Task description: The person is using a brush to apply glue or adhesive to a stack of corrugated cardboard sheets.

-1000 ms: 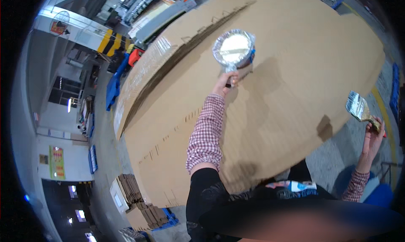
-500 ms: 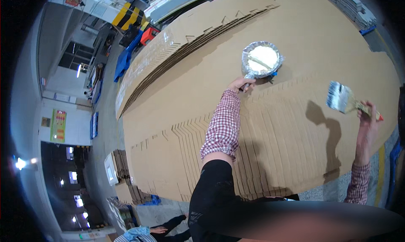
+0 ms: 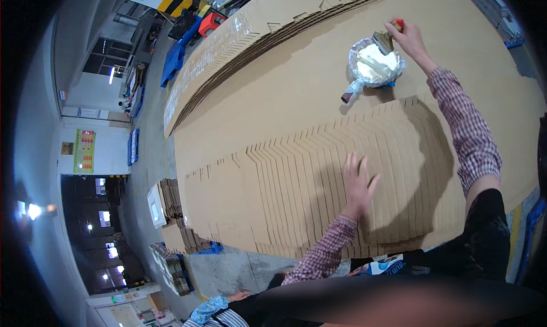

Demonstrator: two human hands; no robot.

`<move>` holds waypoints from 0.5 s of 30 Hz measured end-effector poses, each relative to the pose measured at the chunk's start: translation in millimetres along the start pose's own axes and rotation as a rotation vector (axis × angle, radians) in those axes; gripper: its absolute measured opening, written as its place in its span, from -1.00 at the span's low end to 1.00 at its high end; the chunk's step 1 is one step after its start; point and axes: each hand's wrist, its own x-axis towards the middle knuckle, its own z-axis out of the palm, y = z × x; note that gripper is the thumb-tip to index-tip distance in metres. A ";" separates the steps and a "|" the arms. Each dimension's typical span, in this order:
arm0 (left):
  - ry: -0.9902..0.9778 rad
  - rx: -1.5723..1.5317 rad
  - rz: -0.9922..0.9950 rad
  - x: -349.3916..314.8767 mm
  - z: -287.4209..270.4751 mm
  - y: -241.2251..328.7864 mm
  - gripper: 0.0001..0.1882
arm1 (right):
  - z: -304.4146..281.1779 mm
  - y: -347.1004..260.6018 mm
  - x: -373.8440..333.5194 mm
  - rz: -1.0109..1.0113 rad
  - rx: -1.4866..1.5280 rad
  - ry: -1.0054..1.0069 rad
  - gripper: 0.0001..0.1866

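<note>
My right hand [image 3: 409,37] is closed round the red-tipped handle of a wide flat paintbrush [image 3: 385,42]. The brush's bristle end is down at the pan, over white paste [image 3: 377,65]. Clear plastic film wraps this round pan [image 3: 356,79], and its handle [image 3: 347,96] points toward the near left. Closer to me, my left hand [image 3: 358,187] is open, fingers spread and nothing in it, over a row of overlapping brown cardboard sheets [image 3: 302,173] whose slotted edges step across in a fan. Whether the palm touches them, I cannot tell.
Beyond lies a larger stack of slotted cardboard [image 3: 228,70], partly under shiny film. A red stool [image 3: 211,23] and blue pallets [image 3: 172,65] stand past it at the far left. At the lower left, another person's patterned blue sleeve [image 3: 209,309] shows near more stacked cardboard [image 3: 171,198].
My left hand has let go of the pan's handle and come back over the fanned sheets. My right hand has carried the paintbrush from the right side up to the pan.
</note>
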 end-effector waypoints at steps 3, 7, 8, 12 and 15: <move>-0.065 -0.015 -0.079 -20.9 1.7 -0.4 -0.32 | 26.1 12.6 22.7 -0.071 -0.195 -0.007 -0.63; -0.101 0.025 -0.105 -21.5 2.3 -1.9 -0.32 | 49.0 31.0 31.5 -0.074 -0.267 -0.065 -0.67; -0.118 0.002 -0.111 -21.2 2.1 -1.3 -0.33 | 53.3 35.0 31.0 -0.026 -0.288 -0.073 -0.69; -0.101 0.022 -0.117 -24.4 3.1 1.9 -0.34 | 64.5 46.7 24.9 -0.070 -0.367 -0.178 -0.72; -0.064 -0.004 -0.108 -26.7 5.9 1.0 -0.34 | 65.6 50.9 27.0 -0.042 -0.440 -0.215 -0.74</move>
